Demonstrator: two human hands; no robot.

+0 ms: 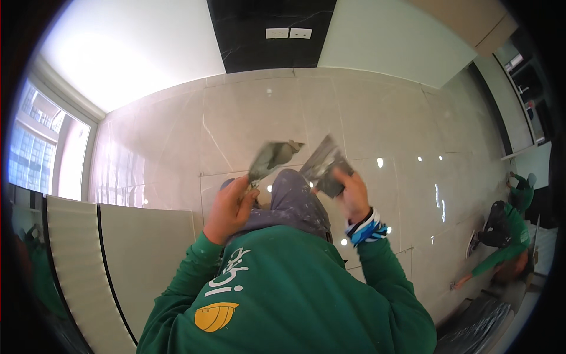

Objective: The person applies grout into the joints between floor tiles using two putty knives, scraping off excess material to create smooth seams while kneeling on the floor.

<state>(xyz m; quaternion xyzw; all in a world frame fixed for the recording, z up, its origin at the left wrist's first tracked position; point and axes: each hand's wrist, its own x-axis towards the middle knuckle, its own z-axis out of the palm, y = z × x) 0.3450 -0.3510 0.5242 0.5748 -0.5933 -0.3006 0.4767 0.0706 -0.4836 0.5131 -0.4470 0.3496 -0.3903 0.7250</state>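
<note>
Left hand (229, 209) grips one putty knife (272, 158), right hand (352, 194) another scraper (324, 165) (blade tips near), bare tiled floor (377, 124) beyond.

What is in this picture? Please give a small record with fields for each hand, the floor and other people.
left hand: holds a grey-smeared trowel
right hand: holds a flat scraper
tools: raised close together, blurred
clothing: green sweatshirt, paint-flecked grey trousers
floor: glossy pale tiles
other person: in green, crouched at right

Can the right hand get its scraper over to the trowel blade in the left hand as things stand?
Probably yes: right hand holds scraper close beside the trowel in left hand, nothing between them.
</note>
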